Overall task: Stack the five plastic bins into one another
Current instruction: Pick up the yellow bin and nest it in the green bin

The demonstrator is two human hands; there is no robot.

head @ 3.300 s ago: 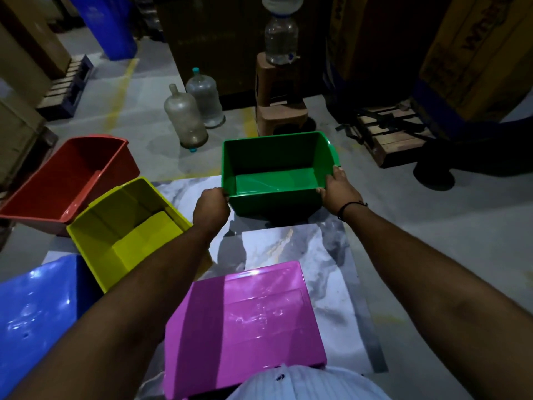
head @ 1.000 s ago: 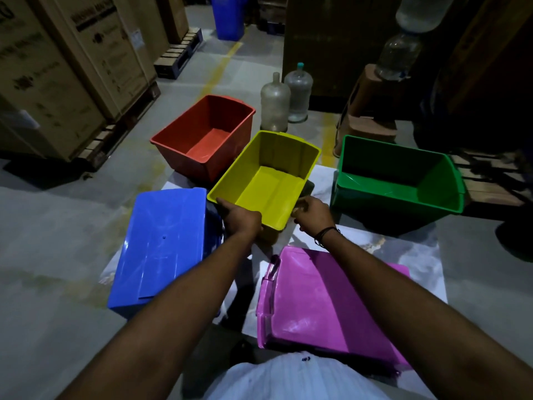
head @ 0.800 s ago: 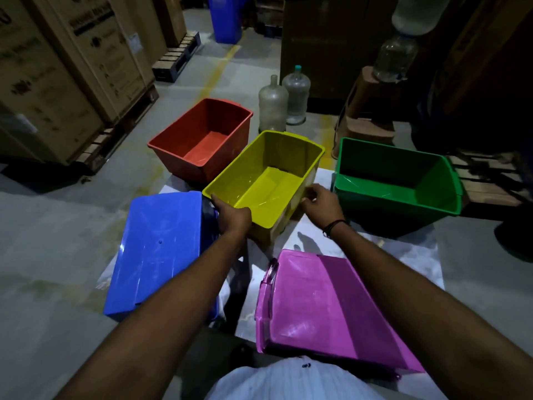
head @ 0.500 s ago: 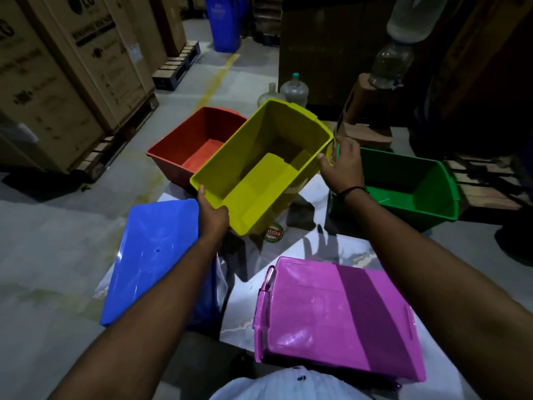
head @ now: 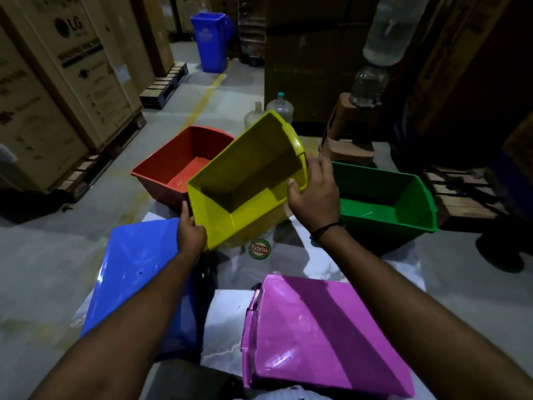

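I hold the yellow bin [head: 248, 180] in the air, tilted with its opening toward me. My left hand [head: 190, 233] grips its near left corner and my right hand [head: 314, 194] grips its right rim. The green bin [head: 386, 197] stands upright just right of it, and the red bin [head: 178, 166] stands upright behind it to the left. A blue bin [head: 135, 272] lies upside down at the near left. The pink bin [head: 320, 333] lies upside down at the near right.
The bins rest on a marble-patterned table [head: 230, 313] with a round Patelsa sticker [head: 259, 249]. Large cardboard boxes [head: 57, 90] on pallets stand left. Water jugs [head: 277, 111], a stool with bottles [head: 354, 131] and a blue trash bin [head: 210, 41] are beyond.
Both hands let go of the green bin, took hold of the yellow bin, lifted it off the table and moved it right toward the green bin, tilting it.
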